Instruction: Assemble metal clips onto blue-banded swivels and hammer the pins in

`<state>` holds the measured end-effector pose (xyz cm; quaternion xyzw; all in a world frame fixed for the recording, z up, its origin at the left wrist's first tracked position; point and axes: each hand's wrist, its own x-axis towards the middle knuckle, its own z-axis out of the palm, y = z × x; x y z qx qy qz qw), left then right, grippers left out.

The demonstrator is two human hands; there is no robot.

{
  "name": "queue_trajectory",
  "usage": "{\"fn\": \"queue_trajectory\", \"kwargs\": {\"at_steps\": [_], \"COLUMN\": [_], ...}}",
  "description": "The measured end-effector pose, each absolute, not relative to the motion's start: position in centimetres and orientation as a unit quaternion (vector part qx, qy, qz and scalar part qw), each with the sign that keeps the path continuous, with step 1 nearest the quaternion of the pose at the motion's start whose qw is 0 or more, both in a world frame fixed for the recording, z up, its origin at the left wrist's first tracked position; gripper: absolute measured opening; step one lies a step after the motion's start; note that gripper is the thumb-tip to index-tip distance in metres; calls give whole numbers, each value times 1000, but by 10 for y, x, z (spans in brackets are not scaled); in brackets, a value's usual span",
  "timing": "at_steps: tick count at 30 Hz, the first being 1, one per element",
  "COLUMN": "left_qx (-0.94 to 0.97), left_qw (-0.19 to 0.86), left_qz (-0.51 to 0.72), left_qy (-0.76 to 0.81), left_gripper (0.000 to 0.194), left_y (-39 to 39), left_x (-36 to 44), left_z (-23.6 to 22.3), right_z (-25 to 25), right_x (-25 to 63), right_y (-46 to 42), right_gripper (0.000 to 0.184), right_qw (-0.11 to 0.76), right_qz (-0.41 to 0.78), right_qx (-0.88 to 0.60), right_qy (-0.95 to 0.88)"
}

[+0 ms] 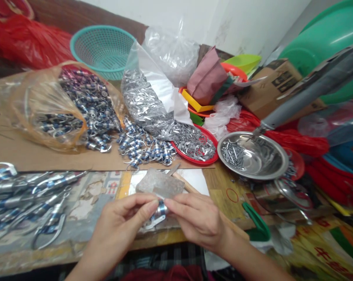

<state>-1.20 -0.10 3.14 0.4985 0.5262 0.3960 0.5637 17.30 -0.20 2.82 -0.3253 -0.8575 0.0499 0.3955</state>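
Between both hands, low in the middle, is a small silver cylinder with blue bands and a curved metal lever [161, 210]. My left hand [129, 218] pinches it from the left, thumb against forefinger. From the right, the fingertips of my right hand [198, 216] close on its other side and partly cover it. Just beyond the fingers lies a worn grey block [158, 182]. A wooden handle [186, 182] shows beside the block, partly behind my right hand. Longer silver-and-blue pieces with curved hooks [52, 210] lie at the left.
Similar banded parts [148, 146] are heaped on cardboard, spilling from an orange plastic bag [27, 105]. A red plate [214, 150] holds small metal strips. A steel bowl [277, 171] contains pins, with a grey bar [311, 88] slanting above it. A teal basket [103, 72] stands behind.
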Motion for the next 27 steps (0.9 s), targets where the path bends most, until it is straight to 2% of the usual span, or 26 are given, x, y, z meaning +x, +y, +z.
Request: {"fn": "queue_trajectory", "kwargs": {"at_steps": [2, 4, 6, 7, 9, 10, 13, 19, 24, 27], "left_qx": [420, 359, 340, 340, 344, 346, 346, 346, 321, 320], "left_qw": [616, 641, 645, 647, 652, 654, 657, 674, 677, 677], "left_qz": [413, 431, 435, 430, 422, 418, 410, 386, 405, 416], "left_qy": [523, 523, 529, 530, 528, 527, 530, 527, 524, 516], "left_gripper": [30, 48, 51, 51, 54, 58, 65, 66, 66, 65], "left_y": [-5, -8, -9, -9, -7, -6, -4, -2, 0, 0], "left_x": [-9, -4, -1, 0, 0, 0, -1, -5, -5, -5], "left_z": [28, 25, 24, 24, 25, 25, 26, 22, 21, 21], "right_z": [27, 30, 36, 39, 41, 40, 33, 23, 41, 51], "right_x": [171, 175, 187, 196, 217, 228, 250, 252, 242, 215], "right_y": [-5, -1, 15, 27, 57, 73, 110, 136, 120, 85], "right_gripper": [22, 19, 17, 18, 25, 28, 25, 29, 26, 18], "right_qw": [397, 355, 303, 271, 203, 109, 25, 17, 104, 153], "right_qz": [99, 167, 195, 177, 58, 6, -9, -4, 12, 99], "right_qx": [-351, -365, -406, -455, -602, -668, -710, -699, -685, -617], "right_qy": [-842, -844, -840, -830, -770, -736, -703, -715, -721, -766]}}
